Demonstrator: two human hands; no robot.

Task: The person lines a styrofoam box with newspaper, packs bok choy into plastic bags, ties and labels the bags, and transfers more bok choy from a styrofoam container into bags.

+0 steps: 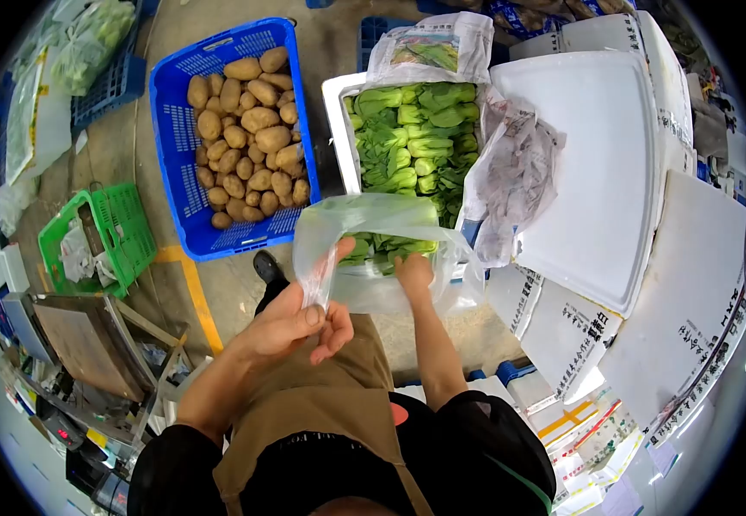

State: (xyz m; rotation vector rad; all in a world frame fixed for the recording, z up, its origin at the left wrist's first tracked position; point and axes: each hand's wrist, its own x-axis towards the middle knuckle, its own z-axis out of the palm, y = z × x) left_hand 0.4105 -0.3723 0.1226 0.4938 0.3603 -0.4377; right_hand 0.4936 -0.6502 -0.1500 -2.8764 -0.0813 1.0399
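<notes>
A clear plastic bag (364,215) hangs spread in front of me, its mouth toward me. My left hand (308,318) holds the bag's left edge, with some fingers curled below and one seen near the film. My right hand (414,275) reaches into the bag's mouth, its fingers closed at leafy bok choy (382,248) there; the fingertips are partly hidden. Just beyond the bag, a white foam box (343,129) holds rows of green bok choy (407,142).
A blue crate (179,172) of potatoes (257,120) stands left of the foam box. Farther left is a green basket (123,228). Crumpled plastic (515,163) drapes over the box's right side, beside a large white foam lid (579,172) and stacked printed foam boxes (683,318).
</notes>
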